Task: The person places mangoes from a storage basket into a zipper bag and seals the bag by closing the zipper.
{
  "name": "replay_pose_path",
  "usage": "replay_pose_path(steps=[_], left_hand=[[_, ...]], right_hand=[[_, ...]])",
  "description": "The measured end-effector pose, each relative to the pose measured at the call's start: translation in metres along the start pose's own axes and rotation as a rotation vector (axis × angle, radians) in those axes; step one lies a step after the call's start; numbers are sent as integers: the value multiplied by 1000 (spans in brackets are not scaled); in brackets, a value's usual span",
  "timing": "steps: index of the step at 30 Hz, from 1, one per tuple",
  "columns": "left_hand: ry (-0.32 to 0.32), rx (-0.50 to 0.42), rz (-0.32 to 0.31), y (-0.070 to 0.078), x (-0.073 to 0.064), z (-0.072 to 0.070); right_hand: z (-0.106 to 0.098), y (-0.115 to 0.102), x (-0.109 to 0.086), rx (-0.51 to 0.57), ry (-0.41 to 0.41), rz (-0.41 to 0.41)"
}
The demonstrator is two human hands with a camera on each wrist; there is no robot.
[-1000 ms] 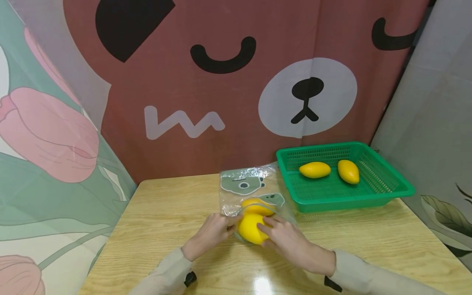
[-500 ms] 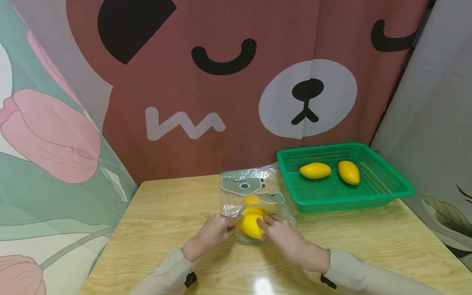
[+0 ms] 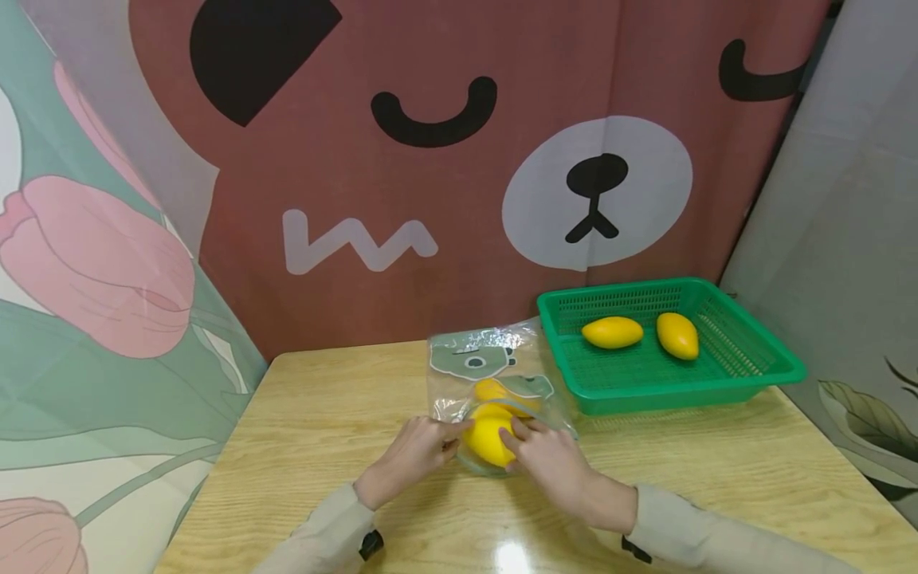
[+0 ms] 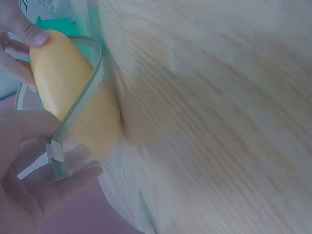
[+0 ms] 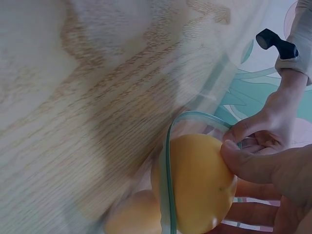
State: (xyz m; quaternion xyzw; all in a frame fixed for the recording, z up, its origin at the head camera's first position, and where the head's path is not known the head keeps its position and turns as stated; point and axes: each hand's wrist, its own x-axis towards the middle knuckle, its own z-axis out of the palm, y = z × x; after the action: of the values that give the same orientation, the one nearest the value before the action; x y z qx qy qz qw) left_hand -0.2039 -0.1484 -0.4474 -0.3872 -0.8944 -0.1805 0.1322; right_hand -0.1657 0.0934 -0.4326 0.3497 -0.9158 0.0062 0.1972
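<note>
A clear zip bag (image 3: pixel 469 347) with green cartoon prints lies on the table, its mouth held apart toward me. My left hand (image 3: pixel 419 452) pinches the bag's rim at the left, where a white slider tab (image 4: pixel 57 151) shows in the left wrist view. My right hand (image 3: pixel 555 469) grips a yellow mango (image 3: pixel 488 438) in the bag's mouth, thumb and fingers on its near end; its far part is inside the rim. Deeper inside lies a second mango (image 5: pixel 136 214), seen through the plastic. Part of the right fingers is hidden behind the held mango.
At the back right stands a green mesh basket (image 3: pixel 667 394) with two mangoes, one on the left (image 3: pixel 613 332) and another on the right (image 3: pixel 677 336). The bag's right side lies close to it. A printed curtain (image 3: pixel 344 311) hangs behind the wooden table (image 3: pixel 323 399).
The held mango has gone a little farther into the bag, with the right hand shifting slightly left and forward. The mango inside has shifted slightly. My left hand stays on the rim.
</note>
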Motion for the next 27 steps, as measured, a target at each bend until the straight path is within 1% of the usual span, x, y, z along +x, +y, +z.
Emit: replay_pose_path(steps=[6, 11, 21, 27], left_hand=[[-1, -1, 3, 0, 0, 0], [-1, 2, 5, -1, 0, 0], [1, -19, 1, -1, 1, 0], [-7, -22, -11, -1, 0, -1]], right_hand=[[6, -2, 1, -97, 74, -18], [10, -4, 3, -128, 129, -27], [13, -8, 6, -156, 99, -20], [19, -8, 7, -157, 116, -16]])
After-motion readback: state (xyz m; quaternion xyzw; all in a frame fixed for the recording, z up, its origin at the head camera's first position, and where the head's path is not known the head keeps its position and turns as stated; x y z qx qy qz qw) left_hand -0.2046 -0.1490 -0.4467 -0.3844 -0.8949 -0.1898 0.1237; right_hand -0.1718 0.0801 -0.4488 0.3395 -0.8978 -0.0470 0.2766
